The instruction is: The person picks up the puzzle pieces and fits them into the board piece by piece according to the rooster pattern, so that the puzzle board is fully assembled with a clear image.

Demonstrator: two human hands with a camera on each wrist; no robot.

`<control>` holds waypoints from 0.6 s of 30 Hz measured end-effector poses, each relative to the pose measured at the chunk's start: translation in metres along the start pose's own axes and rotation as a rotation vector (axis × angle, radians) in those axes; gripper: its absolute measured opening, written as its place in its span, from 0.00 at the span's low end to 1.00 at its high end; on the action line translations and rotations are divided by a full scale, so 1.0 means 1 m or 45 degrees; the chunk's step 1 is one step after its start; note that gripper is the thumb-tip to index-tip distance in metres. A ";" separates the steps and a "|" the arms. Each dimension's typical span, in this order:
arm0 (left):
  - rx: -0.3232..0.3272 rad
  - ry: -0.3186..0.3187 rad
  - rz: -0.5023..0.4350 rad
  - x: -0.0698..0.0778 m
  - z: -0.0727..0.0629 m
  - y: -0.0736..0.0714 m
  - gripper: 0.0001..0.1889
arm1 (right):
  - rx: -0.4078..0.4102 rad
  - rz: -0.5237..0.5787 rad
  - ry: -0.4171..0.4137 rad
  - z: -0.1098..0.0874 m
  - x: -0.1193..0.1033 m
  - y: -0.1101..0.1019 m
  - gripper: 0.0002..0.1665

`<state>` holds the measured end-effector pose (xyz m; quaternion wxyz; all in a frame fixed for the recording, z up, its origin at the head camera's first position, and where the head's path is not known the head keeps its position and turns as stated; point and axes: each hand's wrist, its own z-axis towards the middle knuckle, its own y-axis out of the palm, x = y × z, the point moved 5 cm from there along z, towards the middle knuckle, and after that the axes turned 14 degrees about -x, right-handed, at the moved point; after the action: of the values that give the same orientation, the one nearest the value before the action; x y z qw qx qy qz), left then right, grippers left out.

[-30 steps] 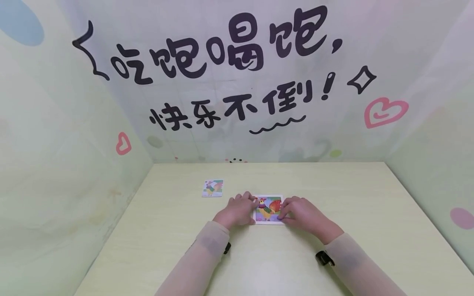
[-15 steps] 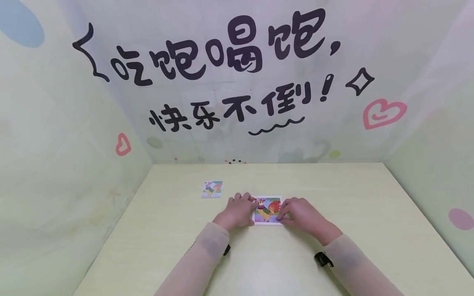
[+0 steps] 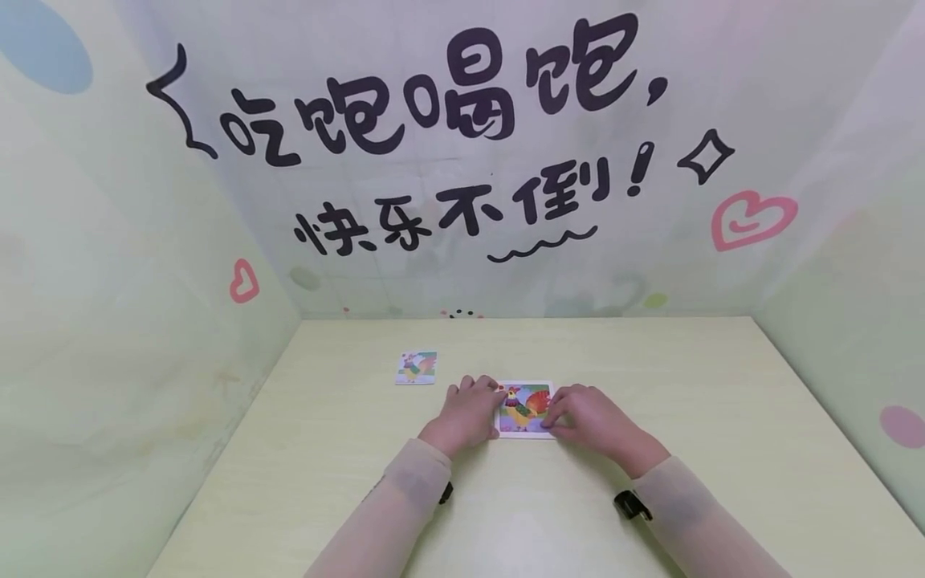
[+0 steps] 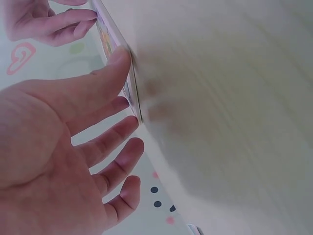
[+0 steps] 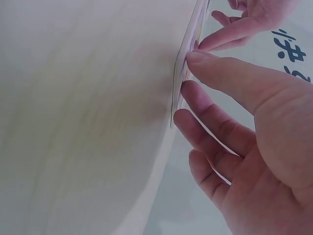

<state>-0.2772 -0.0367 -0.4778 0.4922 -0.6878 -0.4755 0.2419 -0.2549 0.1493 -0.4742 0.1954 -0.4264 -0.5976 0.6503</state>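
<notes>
A white-framed rooster picture board (image 3: 523,409) lies flat on the table between my hands. My left hand (image 3: 466,413) holds its left side, with the thumb (image 4: 115,66) at the near-left corner and the index finger reaching onto the picture. The other fingers spread loosely beside the far edge. On the board's right side, my right hand (image 3: 592,421) grips near the lower corner. Its thumb (image 5: 205,61) and bent fingertips meet the frame and the picture's edge. Behind my left hand lies a small rooster card (image 3: 416,368), paler than the board's picture.
The pale wooden table (image 3: 347,449) runs back to a printed wall (image 3: 433,281) with large black writing. Side walls (image 3: 144,321) stand along its left and right. A black wrist strap (image 3: 633,505) shows under my right sleeve.
Both hands stay in place on the rooster picture board. Only the head view shifts slightly.
</notes>
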 end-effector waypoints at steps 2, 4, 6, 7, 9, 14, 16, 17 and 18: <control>0.004 -0.007 0.021 0.000 0.000 0.000 0.36 | -0.001 0.002 0.000 0.002 0.001 0.001 0.05; 0.007 -0.010 0.076 0.002 0.000 0.000 0.36 | -0.005 0.010 0.008 0.003 0.001 0.001 0.05; 0.013 -0.006 0.125 0.004 -0.001 0.000 0.35 | -0.006 0.015 0.009 0.003 0.001 0.001 0.05; 0.015 -0.002 0.142 0.005 -0.002 0.000 0.35 | -0.004 0.006 0.012 0.003 0.000 0.001 0.06; 0.024 0.006 0.144 0.007 -0.005 -0.001 0.35 | 0.005 0.006 0.044 0.002 -0.001 -0.001 0.07; 0.111 0.006 0.065 0.005 -0.016 -0.010 0.34 | 0.075 -0.038 0.196 -0.007 -0.002 -0.013 0.12; 0.170 -0.041 0.047 0.001 -0.019 -0.015 0.34 | 0.120 -0.092 0.267 -0.009 0.000 -0.019 0.19; 0.197 -0.075 0.046 -0.001 -0.021 -0.018 0.34 | 0.141 -0.122 0.301 -0.010 0.001 -0.022 0.23; 0.221 -0.107 0.042 -0.003 -0.022 -0.020 0.34 | 0.157 -0.142 0.336 -0.011 0.003 -0.024 0.27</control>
<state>-0.2687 -0.0477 -0.4516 0.5253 -0.6396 -0.4618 0.3190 -0.2540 0.1633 -0.4514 0.3338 -0.4615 -0.5483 0.6123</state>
